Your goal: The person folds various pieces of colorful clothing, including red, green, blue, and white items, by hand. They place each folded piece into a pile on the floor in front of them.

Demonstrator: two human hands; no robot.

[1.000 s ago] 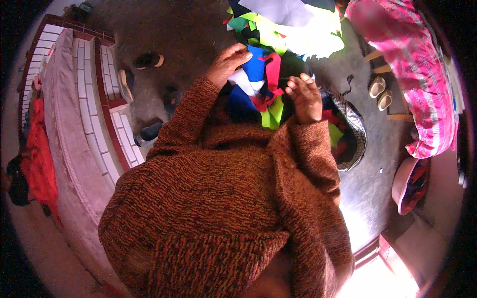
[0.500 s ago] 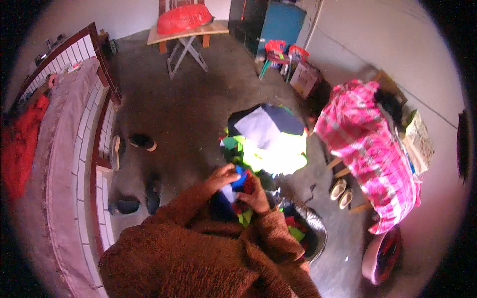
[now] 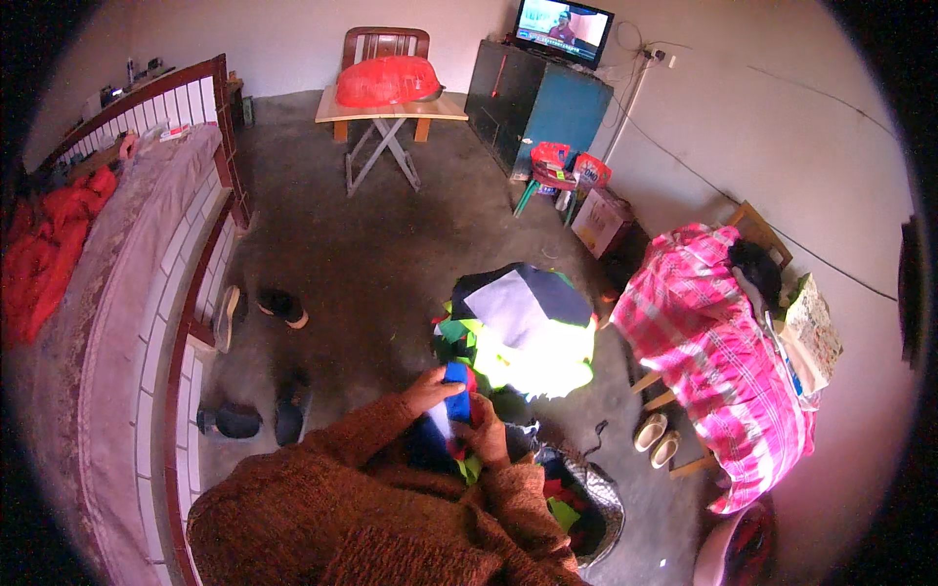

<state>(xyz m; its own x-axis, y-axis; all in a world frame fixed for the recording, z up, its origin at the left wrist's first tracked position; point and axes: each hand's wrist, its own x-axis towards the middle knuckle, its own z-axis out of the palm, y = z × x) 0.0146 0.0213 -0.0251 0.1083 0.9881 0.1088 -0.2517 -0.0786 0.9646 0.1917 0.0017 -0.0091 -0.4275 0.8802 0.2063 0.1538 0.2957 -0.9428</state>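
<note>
Concrete floor (image 3: 332, 230) around hands; left hand (image 3: 427, 393) pinches blue cloth strip (image 3: 456, 377); right hand (image 3: 488, 436), apart a second ago, now beside strip, grip unclear: both likely working one piece. Beyond hands, fabric-scrap pile (image 3: 523, 327); farther, red basin (image 3: 389, 82).

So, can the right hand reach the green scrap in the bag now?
Probably yes: the green scrap lies uncovered in the open bag beside the right sleeve, though the right hand is at the blue cloth.
</note>
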